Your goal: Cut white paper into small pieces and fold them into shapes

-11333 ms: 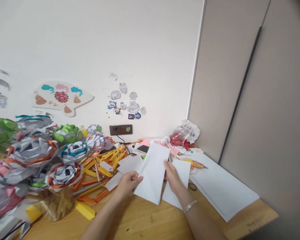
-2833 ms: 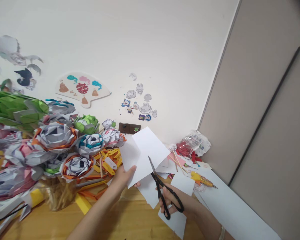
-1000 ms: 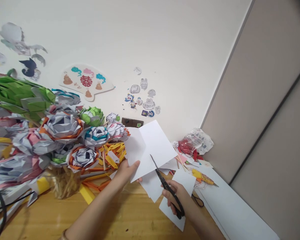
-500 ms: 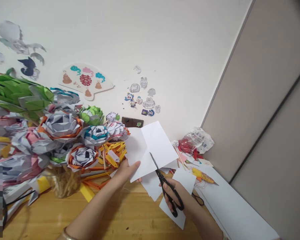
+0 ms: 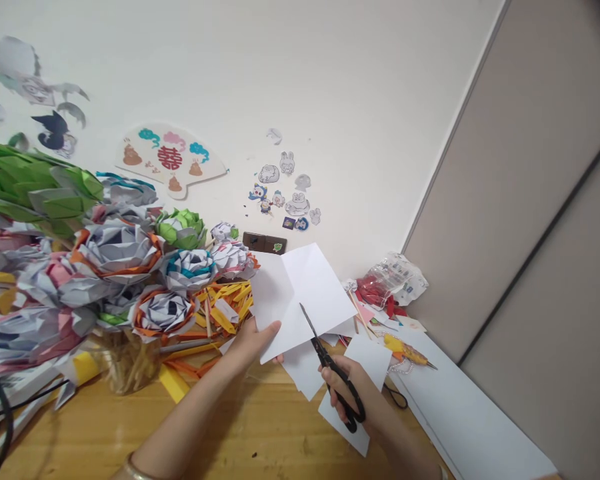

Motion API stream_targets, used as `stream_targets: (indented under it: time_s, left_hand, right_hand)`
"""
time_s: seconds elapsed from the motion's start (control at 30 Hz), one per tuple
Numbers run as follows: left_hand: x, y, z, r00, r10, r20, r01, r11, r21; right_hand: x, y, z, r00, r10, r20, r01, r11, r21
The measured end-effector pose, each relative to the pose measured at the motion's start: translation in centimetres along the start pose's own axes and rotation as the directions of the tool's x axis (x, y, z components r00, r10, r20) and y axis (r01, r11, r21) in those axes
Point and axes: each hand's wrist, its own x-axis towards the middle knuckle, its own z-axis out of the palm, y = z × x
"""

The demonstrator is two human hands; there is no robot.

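Scissors (image 5: 321, 352) close slightly, lower centre, right hand (image 5: 344, 381) curled round their handles; left hand (image 5: 256, 340) pinches white paper (image 5: 319, 287).

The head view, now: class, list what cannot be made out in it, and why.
Head view: most fingers of the left hand, hidden by the creased white sheet.
Head view: one blade of the scissors, apparently covered by the sheet.
Head view: part of the green paper flower, cut off by the left edge.
Head view: lettering on the plastic bag, too small and blurred.
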Motion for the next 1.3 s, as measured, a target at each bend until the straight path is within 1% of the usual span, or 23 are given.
stream_targets:
  time_s: [0.13, 0.2, 0.3, 0.37, 0.43, 0.5, 0.53, 0.6, 0.67, 0.73, 0.83, 0.97, 1.17, 1.3]
  left_hand:
    - [-0.1, -0.1, 0.0, 1.000, 0.001, -0.008, -0.001, 1.000, -0.006]
    - [-0.2, -0.1, -0.1, 1.000, -0.009, -0.008, 0.008, 1.000, -0.016]
    - [-0.3, 0.3, -0.4, 0.994, -0.025, -0.102, 0.018, 0.997, -0.070]
    - [-0.5, 0.7, -0.7, 0.990, -0.040, -0.136, 0.018, 0.987, -0.157]
    - [-0.5, 1.0, -0.9, 0.993, -0.074, -0.090, 0.048, 0.965, -0.258]
    - [-0.5, 1.1, -1.1, 0.993, -0.109, -0.040, 0.092, 0.947, -0.308]
    - [-0.4, 1.1, -1.1, 0.992, -0.121, -0.040, 0.103, 0.948, -0.302]
    - [-0.1, 0.7, -0.9, 0.989, -0.113, -0.093, 0.087, 0.965, -0.246]
    - [0.3, 0.2, -0.6, 0.984, -0.060, -0.169, 0.032, 0.986, -0.164]
    - [0.7, -0.3, -0.2, 0.976, 0.012, -0.215, -0.032, 0.996, -0.089]
    - [1.0, -0.7, 0.3, 0.974, 0.107, -0.202, -0.112, 0.994, -0.015]
    - [1.0, -0.7, 0.5, 0.972, 0.171, -0.163, -0.168, 0.985, 0.034]
    - [0.9, -0.7, 0.4, 0.973, 0.167, -0.158, -0.154, 0.984, 0.090]
    - [0.8, -0.6, 0.5, 0.970, 0.142, -0.196, -0.128, 0.988, 0.082]
  right_hand:
    - [0.0, -0.1, 0.3, 1.000, 0.005, -0.024, -0.006, 0.999, -0.035]
    - [-0.1, -0.3, 0.3, 0.999, -0.017, -0.042, 0.015, 0.999, -0.052]
    - [-0.2, -0.3, 0.2, 0.996, -0.039, -0.077, 0.032, 0.996, -0.085]
    - [-0.2, 0.1, 0.0, 0.993, -0.036, -0.112, 0.024, 0.993, -0.112]
    - [-0.2, 0.8, -0.2, 0.989, -0.053, -0.138, 0.032, 0.988, -0.148]
    - [-0.2, 1.5, -0.5, 0.987, -0.084, -0.140, 0.061, 0.985, -0.164]
    - [-0.2, 1.8, -0.6, 0.987, -0.094, -0.132, 0.072, 0.984, -0.165]
    - [-0.2, 2.1, -0.8, 0.986, -0.101, -0.135, 0.078, 0.982, -0.172]
    - [-0.2, 2.0, -1.0, 0.985, -0.094, -0.145, 0.067, 0.981, -0.181]
    - [-0.4, 1.5, -1.0, 0.987, -0.069, -0.143, 0.043, 0.983, -0.177]
    - [-0.7, 0.7, -0.8, 0.991, -0.036, -0.132, 0.015, 0.988, -0.152]
    - [-1.0, 0.1, -0.5, 0.991, -0.045, -0.127, 0.027, 0.990, -0.141]
    - [-1.2, 0.0, -0.7, 0.994, -0.034, -0.107, 0.016, 0.987, -0.160]
    - [-1.5, 0.0, -0.3, 0.991, -0.041, -0.127, 0.025, 0.992, -0.124]
